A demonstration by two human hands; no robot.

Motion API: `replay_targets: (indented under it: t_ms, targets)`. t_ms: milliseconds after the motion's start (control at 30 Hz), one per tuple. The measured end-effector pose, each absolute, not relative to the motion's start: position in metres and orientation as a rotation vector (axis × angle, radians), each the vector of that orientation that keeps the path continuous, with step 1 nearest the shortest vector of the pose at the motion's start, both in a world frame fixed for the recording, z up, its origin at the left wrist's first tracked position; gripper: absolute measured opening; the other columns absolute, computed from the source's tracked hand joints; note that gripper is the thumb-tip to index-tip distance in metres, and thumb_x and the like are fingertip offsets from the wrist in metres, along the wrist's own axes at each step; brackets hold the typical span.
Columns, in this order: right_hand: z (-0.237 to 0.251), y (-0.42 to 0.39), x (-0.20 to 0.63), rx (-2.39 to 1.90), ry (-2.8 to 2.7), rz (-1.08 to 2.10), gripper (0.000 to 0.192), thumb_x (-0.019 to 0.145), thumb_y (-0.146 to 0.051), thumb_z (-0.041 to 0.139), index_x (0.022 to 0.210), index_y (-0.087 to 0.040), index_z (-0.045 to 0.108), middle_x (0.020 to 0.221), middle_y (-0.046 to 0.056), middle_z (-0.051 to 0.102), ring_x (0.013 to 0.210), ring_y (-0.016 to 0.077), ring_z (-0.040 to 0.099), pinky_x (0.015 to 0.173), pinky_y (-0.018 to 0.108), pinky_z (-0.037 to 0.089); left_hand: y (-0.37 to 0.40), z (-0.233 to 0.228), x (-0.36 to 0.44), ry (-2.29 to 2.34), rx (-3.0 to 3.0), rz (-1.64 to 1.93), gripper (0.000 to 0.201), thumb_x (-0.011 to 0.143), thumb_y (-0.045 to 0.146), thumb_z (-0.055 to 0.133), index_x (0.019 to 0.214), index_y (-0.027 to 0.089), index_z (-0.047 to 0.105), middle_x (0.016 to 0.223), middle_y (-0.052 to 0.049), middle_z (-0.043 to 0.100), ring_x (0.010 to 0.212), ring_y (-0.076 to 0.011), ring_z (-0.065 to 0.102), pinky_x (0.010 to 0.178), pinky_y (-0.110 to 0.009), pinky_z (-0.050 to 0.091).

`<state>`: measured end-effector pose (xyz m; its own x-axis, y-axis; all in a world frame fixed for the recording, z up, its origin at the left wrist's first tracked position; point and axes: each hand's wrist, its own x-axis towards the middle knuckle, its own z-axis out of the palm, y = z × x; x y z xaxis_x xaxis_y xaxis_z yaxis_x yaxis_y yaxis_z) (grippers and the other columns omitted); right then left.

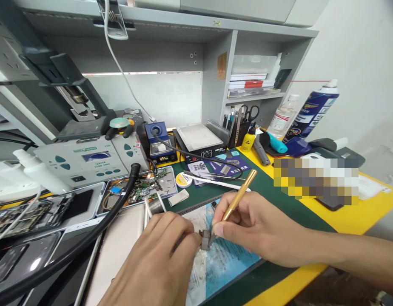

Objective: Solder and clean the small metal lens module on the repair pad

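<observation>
My right hand (252,227) is closed round a gold-handled craft knife (239,196), held like a pen and tilted. Its dark tip is at a small grey metallic part (205,241); I cannot make out exactly how they touch. Pinched at one side by my left hand (163,250), that small part sits just above a worn blue and white work mat (223,265). My left fingertips are partly hidden behind the hand. Beyond my left knuckles stands a spool of solder wire (156,205).
A tray of circuit boards (152,187) lies at the back left, near a soldering station (88,157). A thick black hose (113,216) crosses the left side. Behind are a heating plate (201,138) and a white stylus-like stick (212,182); a spray can (313,112) stands back right.
</observation>
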<state>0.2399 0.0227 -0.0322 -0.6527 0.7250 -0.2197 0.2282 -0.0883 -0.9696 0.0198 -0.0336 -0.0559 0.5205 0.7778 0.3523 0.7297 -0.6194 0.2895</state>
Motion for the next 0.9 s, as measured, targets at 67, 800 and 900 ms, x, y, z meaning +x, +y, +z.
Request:
replay_targets:
  t_ms: [67,800,900]
  targets:
    - [-0.0314,0.0228,0.2395,-1.045,-1.817,1.787,0.026,0.087,-0.035,0.073,0.085,-0.019,0.054,0.064,-0.006,0.041,0.058,0.0098,0.033,0.051,0.024,0.023,-0.0341,-0.0562,0.0196,1.316,2.642,0.668,0.02,0.092,0.007,0.049,0.094,0.021,0.063,0.101,-0.003,0.064,0.089,-0.0188,0.056,0.078,-0.033,0.049]
    - [-0.0327,0.0237,0.2395,-1.045,-1.783,1.802,0.025,0.084,-0.03,0.077,0.082,-0.018,0.055,0.061,-0.008,0.04,0.055,0.0086,0.033,0.048,0.023,0.023,-0.0359,-0.0589,0.0175,1.311,2.601,0.648,0.018,0.094,0.01,0.048,0.092,0.021,0.061,0.101,-0.004,0.063,0.09,-0.019,0.054,0.079,-0.033,0.048]
    - [-0.0335,0.0233,0.24,-1.037,-1.775,1.816,0.025,0.084,-0.031,0.076,0.083,-0.018,0.055,0.061,-0.008,0.04,0.055,0.0088,0.032,0.048,0.024,0.022,-0.0354,-0.0585,0.0178,1.325,2.604,0.666,0.018,0.095,0.01,0.048,0.091,0.02,0.061,0.099,-0.004,0.063,0.089,-0.0187,0.055,0.078,-0.033,0.048]
